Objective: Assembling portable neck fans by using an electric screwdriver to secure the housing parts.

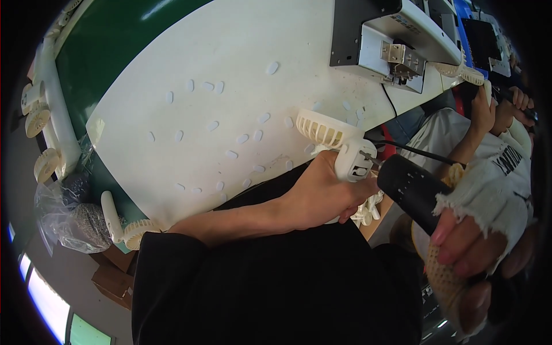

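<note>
A cream plastic handheld fan [352,161] with a slatted round head is gripped in my left hand [319,192], just past the table's near edge. My right hand [477,236], in a frayed white fingerless glove, wraps round a black electric screwdriver [409,187]. Its thin bit reaches the side of the fan's body; whether it sits in a screw is too small to tell. The screwdriver's grip has a beige mesh wrapping [444,273]. Below my left hand, more cream fan parts [368,213] show partly in a cardboard box.
Small pale oval pieces [242,138] lie scattered over the white table [172,155]. A grey machine with a metal block [402,60] stands at the far right. Another person's hand [483,109] holds a fan beyond it. More fans [138,230] and a plastic bag [69,218] are at left.
</note>
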### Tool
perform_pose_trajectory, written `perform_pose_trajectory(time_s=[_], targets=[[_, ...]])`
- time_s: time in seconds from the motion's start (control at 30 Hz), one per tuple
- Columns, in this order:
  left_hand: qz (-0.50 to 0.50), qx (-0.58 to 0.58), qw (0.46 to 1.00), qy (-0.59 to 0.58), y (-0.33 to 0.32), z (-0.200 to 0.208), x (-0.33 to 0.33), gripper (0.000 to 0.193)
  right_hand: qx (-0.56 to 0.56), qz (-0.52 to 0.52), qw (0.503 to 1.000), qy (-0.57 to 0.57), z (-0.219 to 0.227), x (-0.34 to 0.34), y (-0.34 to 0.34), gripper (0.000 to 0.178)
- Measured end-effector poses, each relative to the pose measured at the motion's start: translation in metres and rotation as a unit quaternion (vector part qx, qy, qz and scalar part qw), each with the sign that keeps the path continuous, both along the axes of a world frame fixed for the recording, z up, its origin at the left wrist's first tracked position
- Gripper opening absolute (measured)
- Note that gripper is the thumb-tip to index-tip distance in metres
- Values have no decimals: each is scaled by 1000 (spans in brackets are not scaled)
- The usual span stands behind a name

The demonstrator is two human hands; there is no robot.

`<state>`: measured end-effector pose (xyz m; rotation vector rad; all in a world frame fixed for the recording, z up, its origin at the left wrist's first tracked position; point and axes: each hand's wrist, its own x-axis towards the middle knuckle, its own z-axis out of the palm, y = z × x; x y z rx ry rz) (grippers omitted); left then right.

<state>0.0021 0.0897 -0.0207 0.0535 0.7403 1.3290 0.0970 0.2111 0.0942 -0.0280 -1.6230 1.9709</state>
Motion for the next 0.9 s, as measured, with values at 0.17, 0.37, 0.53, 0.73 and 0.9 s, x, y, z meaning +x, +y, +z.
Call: perform_pose_trajectory(time_s=[0.17, 0.37, 0.53, 0.73, 0.9], targets=[[-1, -9, 1000, 25, -4, -2, -4, 4, 67, -17, 990, -121, 6, 3, -2, 45], [-17, 8, 999, 40, -1, -1, -6, 18, 107, -72, 972, -197, 21, 13, -17, 44], [-4, 19, 1000, 16, -4, -6, -5, 19, 117, -116, 963, -215, 24, 11, -16, 43], [10, 15, 998, -65, -3, -3, -3, 18, 114, -18, 993, -17, 16, -7, 58, 22], [3, -3, 993, -119, -3, 0, -10, 14, 69, -72, 995, 11, -40, -52, 109, 20]])
